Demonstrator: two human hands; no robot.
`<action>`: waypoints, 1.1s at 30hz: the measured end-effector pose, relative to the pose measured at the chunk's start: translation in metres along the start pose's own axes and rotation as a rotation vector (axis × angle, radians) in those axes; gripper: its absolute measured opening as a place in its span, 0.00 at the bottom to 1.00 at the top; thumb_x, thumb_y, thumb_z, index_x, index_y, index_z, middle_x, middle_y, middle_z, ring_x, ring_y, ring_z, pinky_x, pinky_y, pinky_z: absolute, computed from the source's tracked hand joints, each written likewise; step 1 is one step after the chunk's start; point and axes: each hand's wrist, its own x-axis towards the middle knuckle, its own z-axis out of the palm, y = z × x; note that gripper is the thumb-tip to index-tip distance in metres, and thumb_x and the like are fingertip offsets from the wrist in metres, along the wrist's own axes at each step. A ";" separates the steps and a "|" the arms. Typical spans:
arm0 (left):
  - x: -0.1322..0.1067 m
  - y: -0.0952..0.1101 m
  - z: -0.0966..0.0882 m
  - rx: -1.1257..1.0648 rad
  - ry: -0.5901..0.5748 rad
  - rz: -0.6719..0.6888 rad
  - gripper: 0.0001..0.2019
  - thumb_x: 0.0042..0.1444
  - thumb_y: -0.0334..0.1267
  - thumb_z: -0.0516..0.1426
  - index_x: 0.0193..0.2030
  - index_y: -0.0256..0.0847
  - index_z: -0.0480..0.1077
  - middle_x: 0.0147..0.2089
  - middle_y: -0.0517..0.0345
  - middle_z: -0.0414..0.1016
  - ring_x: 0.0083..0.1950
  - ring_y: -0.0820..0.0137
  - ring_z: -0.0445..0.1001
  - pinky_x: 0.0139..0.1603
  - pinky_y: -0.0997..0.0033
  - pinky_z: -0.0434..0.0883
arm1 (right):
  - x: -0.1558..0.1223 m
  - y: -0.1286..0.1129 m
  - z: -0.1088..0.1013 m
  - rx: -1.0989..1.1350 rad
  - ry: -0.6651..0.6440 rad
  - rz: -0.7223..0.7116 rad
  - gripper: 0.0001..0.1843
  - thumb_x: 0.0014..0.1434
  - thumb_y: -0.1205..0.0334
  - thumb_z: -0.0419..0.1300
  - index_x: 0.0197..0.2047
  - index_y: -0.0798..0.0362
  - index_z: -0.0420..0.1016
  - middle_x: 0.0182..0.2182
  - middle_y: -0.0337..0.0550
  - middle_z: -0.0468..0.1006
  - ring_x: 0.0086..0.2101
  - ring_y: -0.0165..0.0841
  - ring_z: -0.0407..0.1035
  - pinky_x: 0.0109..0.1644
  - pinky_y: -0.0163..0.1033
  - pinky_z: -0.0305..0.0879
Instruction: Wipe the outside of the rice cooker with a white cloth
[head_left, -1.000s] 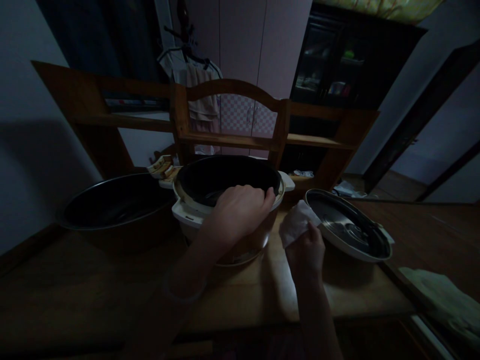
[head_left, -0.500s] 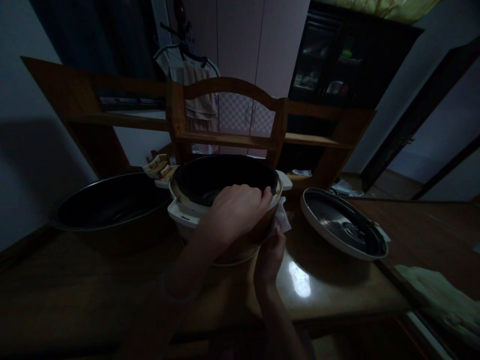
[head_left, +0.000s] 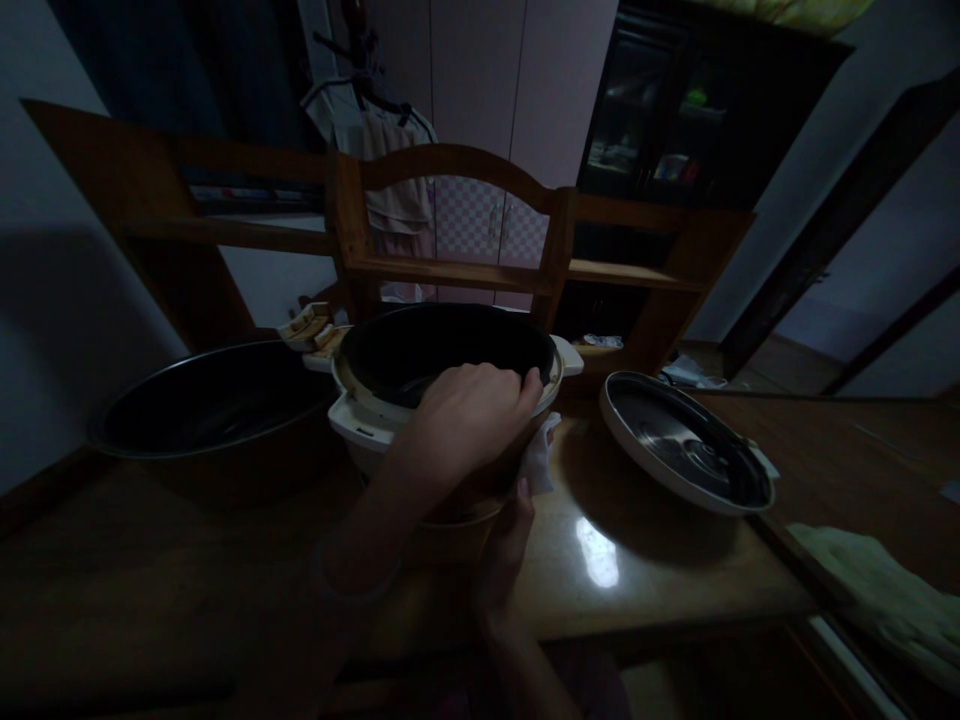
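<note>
A cream rice cooker (head_left: 352, 425) with a dark inner pot (head_left: 442, 345) stands open on the wooden table (head_left: 660, 560). My left hand (head_left: 469, 415) curls over the cooker's near rim, fingers closed on its edge. Below it, my right hand (head_left: 506, 535) presses a white tissue (head_left: 540, 462) against the cooker's right side wall; most of its fingers are hidden behind the left hand. The cooker's lid (head_left: 686, 440) lies upturned on the table to the right, apart from both hands.
A large dark metal basin (head_left: 202, 400) sits left of the cooker. Behind stands a wooden shelf unit (head_left: 450, 270) with a chair-like arched back. A pale cloth (head_left: 885, 590) lies at the right edge. The room is dim.
My right hand has carried the tissue from beside the lid leftward to the cooker's side and slid lower along it. The left hand has stayed on the rim.
</note>
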 end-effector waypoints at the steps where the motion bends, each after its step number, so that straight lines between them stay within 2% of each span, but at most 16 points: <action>1: 0.000 0.000 0.000 0.002 -0.001 -0.005 0.20 0.72 0.31 0.45 0.65 0.33 0.68 0.45 0.41 0.83 0.41 0.53 0.83 0.35 0.60 0.75 | -0.003 0.000 0.000 0.012 -0.008 0.016 0.34 0.73 0.47 0.40 0.75 0.51 0.56 0.71 0.46 0.64 0.73 0.36 0.49 0.76 0.55 0.44; 5: 0.000 0.000 0.001 0.006 0.007 -0.007 0.19 0.72 0.31 0.46 0.65 0.34 0.68 0.44 0.42 0.83 0.40 0.56 0.83 0.36 0.64 0.75 | -0.010 -0.005 0.003 0.049 -0.080 -0.002 0.33 0.74 0.51 0.38 0.78 0.48 0.46 0.75 0.45 0.56 0.74 0.36 0.44 0.76 0.57 0.44; 8: 0.000 0.000 0.001 0.009 0.017 -0.002 0.19 0.72 0.32 0.46 0.64 0.34 0.69 0.44 0.43 0.83 0.40 0.57 0.83 0.36 0.64 0.75 | -0.014 -0.002 0.002 -0.066 -0.130 -0.056 0.33 0.75 0.52 0.38 0.79 0.47 0.40 0.76 0.45 0.51 0.75 0.37 0.41 0.76 0.60 0.43; 14: 0.000 0.000 0.000 -0.014 -0.008 -0.016 0.20 0.72 0.32 0.46 0.65 0.34 0.68 0.44 0.42 0.83 0.41 0.55 0.83 0.37 0.62 0.75 | -0.021 0.017 -0.007 -0.306 -0.166 -0.142 0.32 0.75 0.51 0.37 0.79 0.46 0.43 0.75 0.49 0.55 0.75 0.45 0.44 0.73 0.67 0.49; 20: 0.000 0.001 -0.002 -0.034 -0.026 -0.038 0.21 0.72 0.32 0.44 0.65 0.35 0.69 0.45 0.41 0.83 0.42 0.55 0.83 0.39 0.60 0.76 | -0.019 0.001 -0.006 -0.290 -0.196 -0.183 0.33 0.76 0.51 0.39 0.79 0.43 0.35 0.79 0.43 0.37 0.76 0.43 0.25 0.75 0.71 0.32; 24: 0.000 0.000 0.001 -0.015 -0.005 -0.028 0.20 0.72 0.32 0.45 0.65 0.34 0.69 0.44 0.41 0.83 0.41 0.53 0.83 0.37 0.59 0.76 | -0.022 -0.004 -0.003 -0.341 -0.257 -0.212 0.34 0.76 0.51 0.39 0.79 0.42 0.31 0.79 0.42 0.32 0.76 0.44 0.20 0.74 0.75 0.28; 28: 0.000 0.000 0.002 -0.013 0.011 -0.024 0.21 0.72 0.31 0.44 0.66 0.34 0.68 0.44 0.41 0.83 0.41 0.53 0.83 0.37 0.59 0.76 | -0.026 -0.001 -0.001 -0.418 -0.296 -0.274 0.34 0.75 0.52 0.38 0.80 0.45 0.32 0.79 0.46 0.35 0.76 0.47 0.20 0.73 0.76 0.33; 33: 0.000 0.002 -0.002 -0.020 -0.025 -0.046 0.21 0.72 0.31 0.44 0.66 0.35 0.69 0.45 0.41 0.83 0.43 0.53 0.84 0.39 0.60 0.76 | -0.031 0.000 -0.001 -0.464 -0.341 -0.351 0.35 0.75 0.52 0.35 0.80 0.47 0.28 0.79 0.49 0.34 0.75 0.49 0.20 0.72 0.77 0.40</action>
